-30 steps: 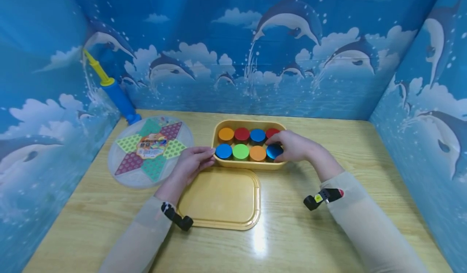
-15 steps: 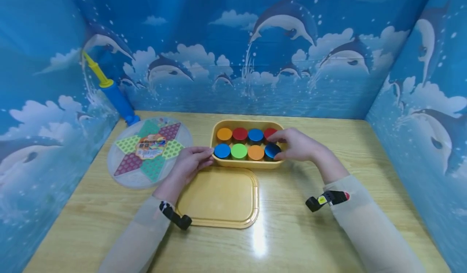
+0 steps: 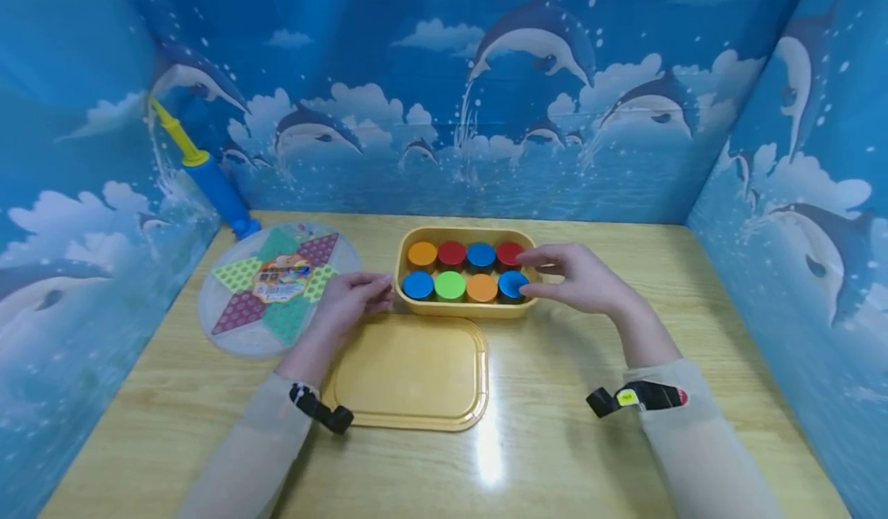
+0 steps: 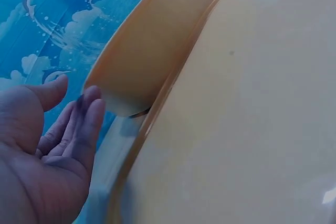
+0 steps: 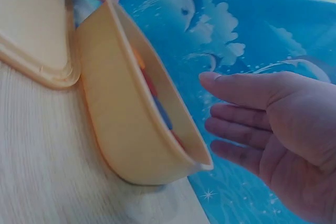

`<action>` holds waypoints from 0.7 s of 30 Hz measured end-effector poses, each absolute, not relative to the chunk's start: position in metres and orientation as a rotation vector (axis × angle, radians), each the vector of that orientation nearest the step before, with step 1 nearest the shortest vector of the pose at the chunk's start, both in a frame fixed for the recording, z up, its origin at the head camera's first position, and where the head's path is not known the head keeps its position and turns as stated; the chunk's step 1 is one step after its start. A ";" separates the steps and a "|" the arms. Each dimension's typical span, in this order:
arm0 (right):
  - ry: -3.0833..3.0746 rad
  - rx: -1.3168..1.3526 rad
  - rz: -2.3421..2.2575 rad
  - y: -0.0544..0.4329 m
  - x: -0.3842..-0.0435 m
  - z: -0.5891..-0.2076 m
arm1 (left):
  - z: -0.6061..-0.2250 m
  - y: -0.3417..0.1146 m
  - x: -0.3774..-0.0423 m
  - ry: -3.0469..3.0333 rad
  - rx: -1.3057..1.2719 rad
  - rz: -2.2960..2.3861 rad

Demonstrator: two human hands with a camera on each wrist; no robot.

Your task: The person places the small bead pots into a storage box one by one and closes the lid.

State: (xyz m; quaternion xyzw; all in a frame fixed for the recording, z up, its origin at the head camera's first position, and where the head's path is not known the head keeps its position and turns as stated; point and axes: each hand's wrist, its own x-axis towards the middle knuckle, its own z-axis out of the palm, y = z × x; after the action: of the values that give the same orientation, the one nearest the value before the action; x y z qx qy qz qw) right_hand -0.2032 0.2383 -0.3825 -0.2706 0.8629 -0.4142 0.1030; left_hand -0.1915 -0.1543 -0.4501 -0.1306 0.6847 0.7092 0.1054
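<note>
A yellow plastic box (image 3: pixel 463 311) holds two rows of round pieces with orange, red, blue and green tops. At its left end is my left hand (image 3: pixel 350 299), fingertips just off the rim and nothing between them. My right hand (image 3: pixel 579 278) hovers at the right end, thumb and fingers apart, near the red piece (image 3: pixel 509 254) and the blue piece (image 3: pixel 512 284). In the right wrist view that hand (image 5: pixel 278 129) is relaxed and holds nothing, beside the box wall (image 5: pixel 121 114). The box's flat yellow lid (image 3: pixel 412 372) lies on the table in front of it.
A round Chinese checkers board (image 3: pixel 239 326) in clear wrapping lies at the left, partly behind my left hand. A blue and yellow pump (image 3: pixel 218 187) stands at the back left corner. Dolphin-printed walls (image 3: pixel 430 180) border the wooden table (image 3: pixel 555 442) behind and on both sides.
My right hand has let go of the blue piece at the box's right end and drawn back to the right. My left hand has moved slightly left, off the rim.
</note>
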 end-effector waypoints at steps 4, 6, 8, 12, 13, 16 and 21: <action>2.524 -0.720 -1.295 0.240 -0.194 -0.380 | -0.443 -0.169 -0.186 2.060 -0.320 2.052; 2.495 -0.679 -1.336 0.240 -0.190 -0.378 | -0.438 -0.176 -0.183 2.100 -0.304 2.034; 2.462 -0.640 -1.371 0.242 -0.186 -0.377 | -0.433 -0.183 -0.179 2.143 -0.298 2.031; 2.401 -0.568 -1.406 0.246 -0.179 -0.376 | -0.424 -0.201 -0.166 2.222 -0.323 1.997; 2.391 -0.540 -1.408 0.248 -0.177 -0.376 | -0.423 -0.205 -0.163 2.240 -0.324 1.970; 2.344 -0.456 -1.421 0.252 -0.172 -0.377 | -0.418 -0.218 -0.155 2.269 -0.263 1.851; 2.217 -0.371 -1.480 0.255 -0.161 -0.379 | -0.413 -0.233 -0.144 2.250 -0.151 1.700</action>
State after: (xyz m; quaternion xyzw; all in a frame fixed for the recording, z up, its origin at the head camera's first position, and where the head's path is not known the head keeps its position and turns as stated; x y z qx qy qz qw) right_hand -0.1605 0.2552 -0.3793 -0.1344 0.8029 -0.5361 0.2234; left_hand -0.1438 -0.2333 -0.4126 -0.0528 0.7868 0.5943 0.1582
